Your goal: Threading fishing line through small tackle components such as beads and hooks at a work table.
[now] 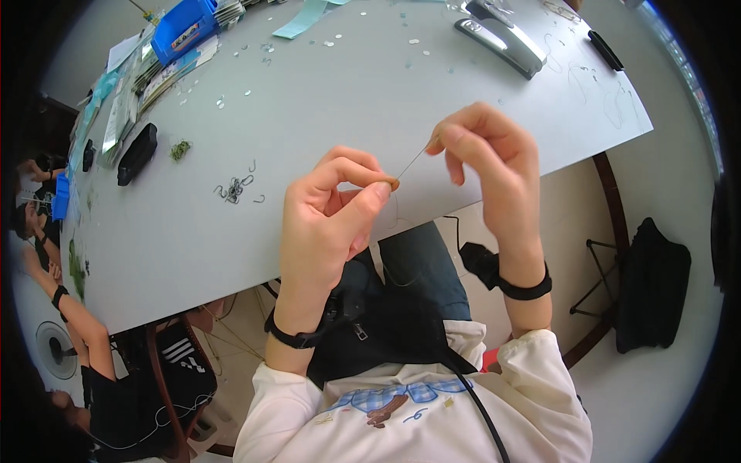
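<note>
My left hand (pixel 328 212) is raised above the table's near edge, thumb and forefinger pinched together. A tiny brownish bit shows at its fingertips, too small to name. From that pinch a thin line (pixel 414 160) runs taut, up and to the right, to my right hand (pixel 490 154). The thumb and forefinger of my right hand are closed on its upper end, with the other fingers curled. A faint loose strand hangs below the left fingertips. To the left of my hands lies a small heap of dark fish hooks (pixel 234 190), a few of them apart from the rest.
The grey table (pixel 309 100) also holds a green tangle (pixel 180 150), a black case (pixel 137 154), a blue bin (pixel 185 31), paper packets, a silver-black stapler (pixel 502 38), a black pen (pixel 605 51) and loose strands. Another person's arm (pixel 81 324) rests at the left edge.
</note>
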